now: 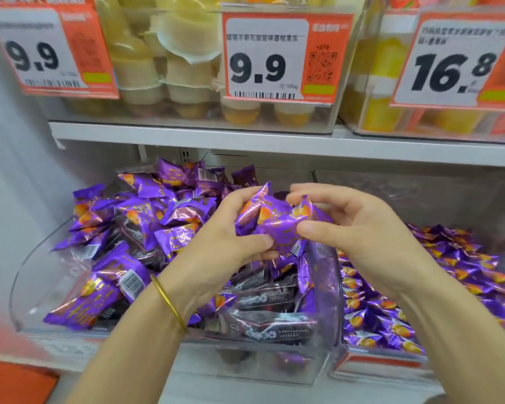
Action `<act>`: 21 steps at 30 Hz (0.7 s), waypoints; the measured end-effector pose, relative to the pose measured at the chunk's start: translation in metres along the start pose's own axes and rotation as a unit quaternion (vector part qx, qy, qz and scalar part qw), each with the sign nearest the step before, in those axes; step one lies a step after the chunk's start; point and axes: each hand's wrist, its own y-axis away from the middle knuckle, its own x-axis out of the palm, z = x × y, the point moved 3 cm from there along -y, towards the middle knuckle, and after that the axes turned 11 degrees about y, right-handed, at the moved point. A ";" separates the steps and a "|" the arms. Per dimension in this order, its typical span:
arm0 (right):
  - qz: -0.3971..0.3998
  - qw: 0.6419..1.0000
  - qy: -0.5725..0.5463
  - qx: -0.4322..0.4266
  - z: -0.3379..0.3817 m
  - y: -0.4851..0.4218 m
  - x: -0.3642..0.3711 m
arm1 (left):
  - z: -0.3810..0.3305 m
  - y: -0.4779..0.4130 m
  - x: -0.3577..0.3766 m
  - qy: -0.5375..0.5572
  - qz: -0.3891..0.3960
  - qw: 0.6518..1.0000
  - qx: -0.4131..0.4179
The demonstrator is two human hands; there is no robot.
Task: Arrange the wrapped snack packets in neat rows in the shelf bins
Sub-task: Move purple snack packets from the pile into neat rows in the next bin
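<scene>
The clear plastic shelf bin (24,287) is filled with a jumbled heap of purple foil-wrapped snack packets (134,220). No rows are formed, so most arranging is judged undone. A small cluster of purple packets (277,220) is gripped above the bin between the left hand (231,237) and the right hand (362,237), both curled onto it.

The left hand (233,237) and right hand (357,228) hover close together, each pinching packets (277,221) between curled fingers and thumb.

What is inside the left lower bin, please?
The clear bin holds heaped purple snack packets, some showing dark backs. The left hand and right hand hide its middle; lower layers are covered.
</scene>
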 end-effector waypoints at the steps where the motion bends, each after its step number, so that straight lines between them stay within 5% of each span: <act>1: 0.021 1.000 0.014 -0.002 0.001 0.000 0.001 | -0.001 0.001 0.000 -0.008 0.001 1.000 0.006; 7: 0.071 0.995 0.069 -0.019 0.004 0.000 0.006 | -0.003 0.004 -0.005 -0.053 -0.038 0.998 0.013; 14: 0.004 1.000 -0.003 -0.010 0.003 0.000 -0.003 | -0.005 0.001 -0.007 0.173 -0.014 0.982 -0.071; 21: 0.019 0.998 0.066 0.009 0.003 0.003 -0.001 | 0.002 -0.001 -0.006 0.186 -0.054 0.980 -0.038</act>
